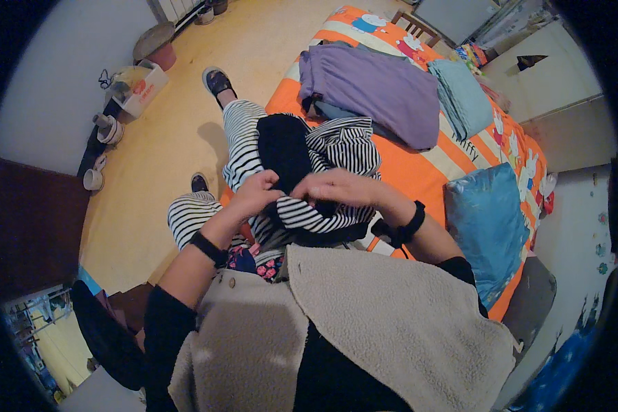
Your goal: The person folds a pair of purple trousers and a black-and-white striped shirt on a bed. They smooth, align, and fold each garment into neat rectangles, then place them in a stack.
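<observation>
A black-and-white striped garment [350,141] with black parts lies bunched across my lap, over my striped trousers [242,137]. My left hand [257,192] has its fingers closed in a pinch on the garment's edge, beside a folded striped section. Close by on the right, my right hand [336,187] is closed on the same garment, its palm turned down and its fingertips partly hidden. A dark strap circles each wrist. Part of the garment is covered by my hands.
To my right, an orange patterned bedspread [412,182] carries a folded purple garment [374,86], a folded light-green cloth [462,96] and a shiny blue pillow [487,223]. Along the left wall stand a white bin [142,89] and several pots. A wooden chair [417,26] stands beyond the bed.
</observation>
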Tool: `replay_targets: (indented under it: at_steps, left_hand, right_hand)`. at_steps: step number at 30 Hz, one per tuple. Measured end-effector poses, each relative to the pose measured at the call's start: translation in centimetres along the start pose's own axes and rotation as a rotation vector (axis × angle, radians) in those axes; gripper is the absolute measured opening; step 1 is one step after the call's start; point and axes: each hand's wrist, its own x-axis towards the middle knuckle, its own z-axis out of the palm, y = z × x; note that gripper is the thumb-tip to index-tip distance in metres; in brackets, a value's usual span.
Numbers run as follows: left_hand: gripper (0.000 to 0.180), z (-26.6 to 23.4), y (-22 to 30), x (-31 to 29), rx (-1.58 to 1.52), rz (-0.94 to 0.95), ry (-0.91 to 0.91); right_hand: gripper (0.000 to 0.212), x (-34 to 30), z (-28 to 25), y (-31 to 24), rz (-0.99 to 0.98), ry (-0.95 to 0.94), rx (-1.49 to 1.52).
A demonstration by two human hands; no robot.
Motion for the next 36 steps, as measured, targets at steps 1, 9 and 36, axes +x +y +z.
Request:
replay_targets:
  at_steps: [1,9,36]
  left_hand:
    - [0.024,-0.5,0.9,-0.7,-0.160,0.041,0.032]
    - [0.037,-4.6,10.6,-6.1,-0.793,0.228,0.086]
    - [0.077,1.3,12.8,-7.9,-0.208,0.237,-0.305]
  right_hand:
    - [0.036,0.4,-0.8,0.6,0.023,0.135,-0.171]
    - [0.045,2.2,-4.9,2.8,0.120,0.531,-0.295]
    - [0.057,-0.1,0.3,-5.9,0.080,0.343,0.270]
